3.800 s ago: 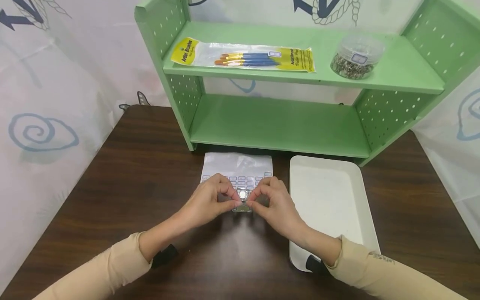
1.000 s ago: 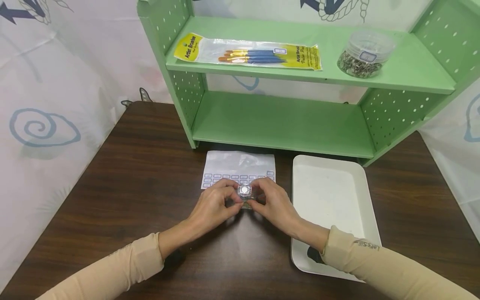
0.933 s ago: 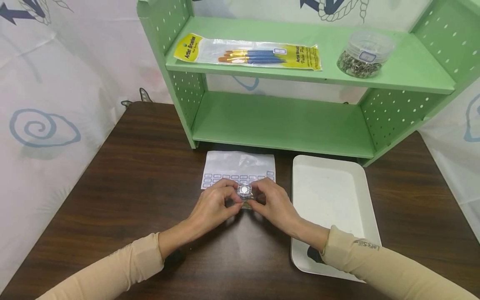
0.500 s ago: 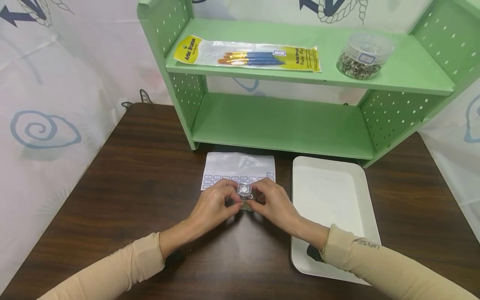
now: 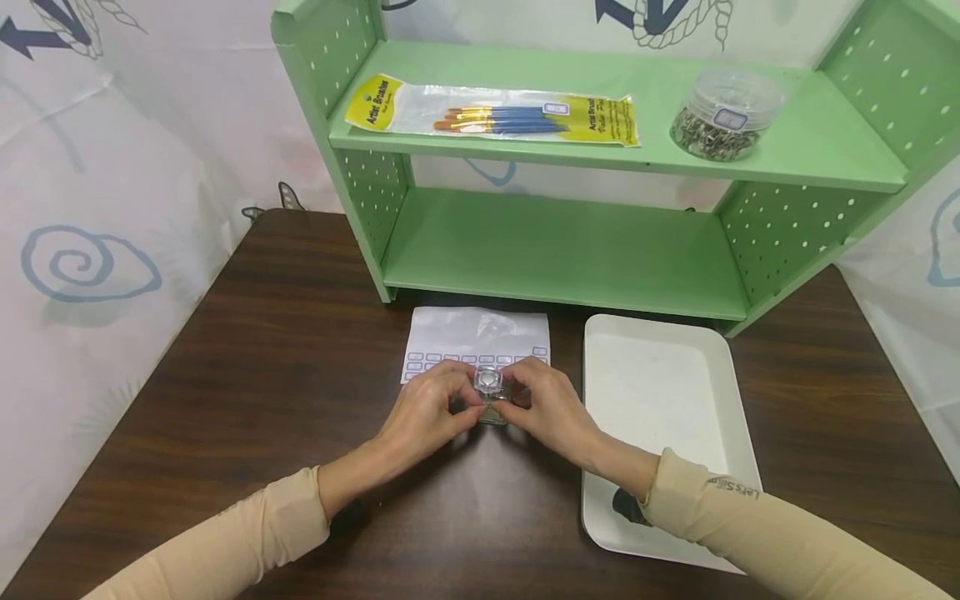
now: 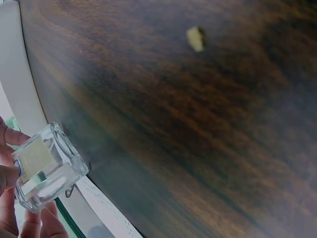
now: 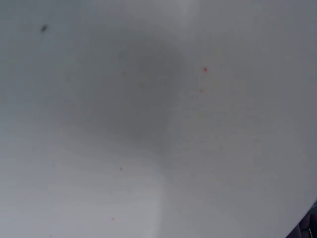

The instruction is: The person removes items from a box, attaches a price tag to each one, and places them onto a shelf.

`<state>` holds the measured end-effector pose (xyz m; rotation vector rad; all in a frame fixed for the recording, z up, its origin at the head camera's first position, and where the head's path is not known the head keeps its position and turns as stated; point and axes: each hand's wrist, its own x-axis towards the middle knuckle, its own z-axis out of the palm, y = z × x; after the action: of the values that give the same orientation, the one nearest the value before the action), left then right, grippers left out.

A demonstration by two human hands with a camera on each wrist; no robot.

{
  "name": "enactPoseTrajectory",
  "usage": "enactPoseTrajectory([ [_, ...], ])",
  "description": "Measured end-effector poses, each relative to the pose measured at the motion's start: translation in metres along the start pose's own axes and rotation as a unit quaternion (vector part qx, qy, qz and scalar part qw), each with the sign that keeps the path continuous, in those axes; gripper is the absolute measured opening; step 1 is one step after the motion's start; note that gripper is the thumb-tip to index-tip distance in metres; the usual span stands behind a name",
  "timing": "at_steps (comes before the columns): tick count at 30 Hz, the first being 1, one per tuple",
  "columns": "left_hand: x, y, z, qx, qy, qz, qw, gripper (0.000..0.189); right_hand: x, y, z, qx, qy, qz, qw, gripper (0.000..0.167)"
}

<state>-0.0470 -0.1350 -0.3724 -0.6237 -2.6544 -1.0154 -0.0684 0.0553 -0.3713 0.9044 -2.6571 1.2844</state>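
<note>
Both hands hold a small square clear glass bottle [image 5: 489, 382] over the near edge of a white sheet of small blue-framed labels [image 5: 478, 333]. My left hand [image 5: 427, 406] pinches it from the left, thumb towards me; my right hand [image 5: 553, 406] pinches the opposite side. In the left wrist view the thick-walled glass bottle [image 6: 64, 173] lies between the fingers, with a beige panel [image 6: 35, 159] on its face. A thumb presses near a small blue-edged label [image 6: 18, 167] there. A small wire loop [image 6: 69, 191] shows beside the glass. The right wrist view shows neither hand nor bottle.
A white tray [image 5: 652, 400] lies on the dark wooden table [image 5: 300, 333], under the right forearm. Behind stands a green shelf unit [image 5: 562, 242], bearing a packet of artist brushes [image 5: 491, 112] and a clear jar of small metal pieces [image 5: 723, 117]. A yellowish crumb [image 6: 196, 38] is on the table.
Since the oldest frame, the fingers have spread further around the bottle, and the forearms sit slightly to the right. Over the last second both hands keep nearly the same hold; the head view shifts slightly.
</note>
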Motion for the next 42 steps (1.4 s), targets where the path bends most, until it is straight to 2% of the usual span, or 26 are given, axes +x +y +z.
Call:
enactPoseTrajectory([
  [3, 0.000, -0.001, -0.001, -0.001, 0.002, 0.001, 1.0000, 0.021, -0.001, 0.001, 0.001, 0.005, 0.003, -0.009, 0.9999, 0.020],
  [15, 0.000, -0.003, -0.005, -0.019, -0.003, 0.024, 0.9995, 0.026, 0.000, -0.002, -0.003, 0.010, -0.028, 0.018, 0.9994, 0.020],
  [21, 0.001, -0.009, -0.013, -0.031, -0.033, 0.044, 0.9980, 0.026, 0.000, -0.004, -0.004, 0.022, -0.039, 0.022, 0.9988, 0.022],
  [24, 0.004, -0.015, -0.022, -0.053, -0.056, 0.032, 0.9965, 0.027, -0.001, -0.004, -0.004, 0.022, -0.040, 0.018, 0.9988, 0.023],
  [26, 0.008, -0.020, -0.029, -0.078, -0.055, 0.006, 0.9955, 0.027, -0.001, -0.004, -0.004, 0.021, -0.040, 0.017, 0.9988, 0.023],
  [28, 0.014, -0.025, -0.038, -0.106, -0.028, -0.031, 0.9935, 0.028, -0.001, -0.003, -0.004, 0.020, -0.042, 0.017, 0.9988, 0.023],
  [30, 0.022, -0.030, -0.047, -0.137, 0.031, -0.071, 0.9875, 0.028, -0.002, -0.003, -0.004, 0.020, -0.043, 0.019, 0.9987, 0.022],
  [32, 0.031, -0.032, -0.059, -0.174, 0.102, -0.110, 0.9733, 0.031, -0.002, -0.003, -0.004, 0.019, -0.045, 0.019, 0.9986, 0.022],
  [34, 0.041, -0.035, -0.070, -0.203, 0.172, -0.136, 0.9544, 0.035, -0.003, -0.003, -0.003, 0.018, -0.046, 0.019, 0.9986, 0.022],
  [36, 0.051, -0.035, -0.080, -0.226, 0.224, -0.148, 0.9364, 0.040, -0.003, -0.003, -0.003, 0.019, -0.045, 0.018, 0.9986, 0.021],
  [38, 0.061, -0.032, -0.089, -0.237, 0.255, -0.155, 0.9248, 0.043, -0.004, -0.002, -0.003, 0.021, -0.046, 0.020, 0.9985, 0.021],
  [42, 0.074, -0.037, -0.095, -0.219, 0.296, -0.155, 0.9167, 0.039, -0.005, -0.002, -0.002, 0.029, -0.047, 0.024, 0.9982, 0.021],
])
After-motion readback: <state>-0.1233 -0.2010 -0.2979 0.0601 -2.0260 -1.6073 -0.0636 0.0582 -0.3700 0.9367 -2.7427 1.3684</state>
